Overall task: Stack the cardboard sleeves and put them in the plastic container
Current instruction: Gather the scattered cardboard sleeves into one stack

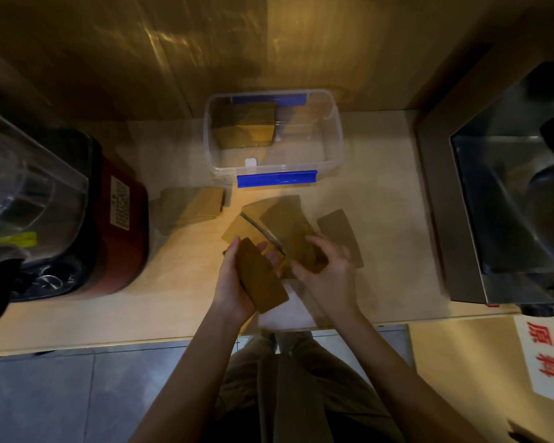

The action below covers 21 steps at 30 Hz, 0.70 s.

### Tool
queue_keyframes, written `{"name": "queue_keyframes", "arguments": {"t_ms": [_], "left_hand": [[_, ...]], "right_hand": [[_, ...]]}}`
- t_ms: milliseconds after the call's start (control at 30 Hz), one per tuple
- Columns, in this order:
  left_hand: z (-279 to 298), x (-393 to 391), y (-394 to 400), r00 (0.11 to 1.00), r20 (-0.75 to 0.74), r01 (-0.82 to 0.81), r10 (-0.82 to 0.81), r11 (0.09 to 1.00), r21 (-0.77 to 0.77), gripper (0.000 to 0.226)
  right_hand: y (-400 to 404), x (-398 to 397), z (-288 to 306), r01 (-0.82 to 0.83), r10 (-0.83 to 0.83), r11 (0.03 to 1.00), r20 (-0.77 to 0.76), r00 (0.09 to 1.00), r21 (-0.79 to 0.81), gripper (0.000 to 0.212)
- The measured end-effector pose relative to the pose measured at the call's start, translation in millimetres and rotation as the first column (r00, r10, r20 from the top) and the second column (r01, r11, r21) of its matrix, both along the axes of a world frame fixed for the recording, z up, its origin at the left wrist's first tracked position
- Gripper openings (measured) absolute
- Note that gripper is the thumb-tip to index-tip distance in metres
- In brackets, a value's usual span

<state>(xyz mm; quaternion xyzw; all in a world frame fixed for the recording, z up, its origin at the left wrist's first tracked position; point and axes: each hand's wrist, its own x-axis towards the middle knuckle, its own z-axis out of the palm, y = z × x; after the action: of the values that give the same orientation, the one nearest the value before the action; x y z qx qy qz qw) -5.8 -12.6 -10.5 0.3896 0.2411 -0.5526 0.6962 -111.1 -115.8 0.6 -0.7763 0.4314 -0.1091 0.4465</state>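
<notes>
My left hand grips a small stack of brown cardboard sleeves held on edge above the counter. My right hand closes on another sleeve from the loose pile just ahead. One sleeve lies flat to the right of the pile. A second stack of sleeves rests on the counter to the left. The clear plastic container with blue clips stands at the back, with a stack of sleeves in its left half.
A blender with a red base and clear jar stands at the left. A steel sink takes up the right. A wooden wall rises behind the container. The counter edge runs near me.
</notes>
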Motion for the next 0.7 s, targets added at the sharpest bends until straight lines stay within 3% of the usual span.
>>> {"name": "queue_keyframes", "arguments": {"t_ms": [100, 200, 267, 533, 700], "left_hand": [[2.4, -2.3, -6.5, 0.995, 0.089, 0.06, -0.049, 0.991, -0.121, 0.055], [2.2, -6.4, -13.7, 0.997, 0.073, 0.05, -0.038, 0.983, -0.176, 0.066], [1.8, -11.2, -18.5, 0.992, 0.12, 0.073, -0.049, 0.976, -0.206, 0.059], [3.9, -24.1, -31.6, 0.974, 0.166, 0.181, -0.156, 0.973, -0.144, 0.027], [-8.2, -21.3, -31.4, 0.991, 0.101, 0.098, -0.089, 0.991, -0.09, 0.016]], "right_hand": [[14.2, -6.1, 7.1, -0.026, 0.022, 0.999, 0.084, 0.996, 0.045, 0.05], [22.7, -10.5, 9.5, -0.064, 0.061, 0.995, 0.052, 0.997, 0.07, 0.05], [24.9, -13.6, 8.5, -0.101, 0.097, 0.992, 0.048, 0.994, 0.072, 0.05], [16.2, -28.1, 1.4, -0.203, 0.204, 0.977, -0.017, 0.979, 0.064, 0.039], [11.1, -35.0, -2.6, -0.347, 0.352, 0.935, -0.082, 0.932, 0.07, 0.042]]}}
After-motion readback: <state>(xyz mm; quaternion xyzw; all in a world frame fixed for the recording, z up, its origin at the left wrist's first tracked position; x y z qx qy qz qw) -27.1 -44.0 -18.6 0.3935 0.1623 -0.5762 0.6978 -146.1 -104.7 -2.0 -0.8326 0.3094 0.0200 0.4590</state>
